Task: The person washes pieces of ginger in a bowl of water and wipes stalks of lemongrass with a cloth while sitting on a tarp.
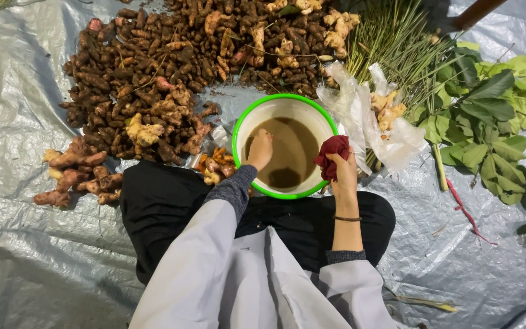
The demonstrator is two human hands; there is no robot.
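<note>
Left hand: your left hand (259, 150) is dipped into the murky brown water of the basin, fingers curled together; you cannot tell whether it grips anything under the surface.
Right hand: your right hand (343, 172) is clenched around a dark red cloth (332, 155), held at the basin's right rim.
Basin: the white basin with a green rim (238, 131) sits on the silver tarpaulin (25, 256) just in front of your knees, holding brown water with a darker patch at the bottom.
Roots: a big heap of brown knobbly roots (153, 67) lies beyond and to the left of the basin; a few orange cut pieces (215, 166) lie touching its left side.
Plastic bag: a crumpled clear plastic bag (366, 119) with pale root pieces on it lies just right of the basin.
Greens: thin green stalks (391, 42) and leafy branches (488, 116) lie further right.
</note>
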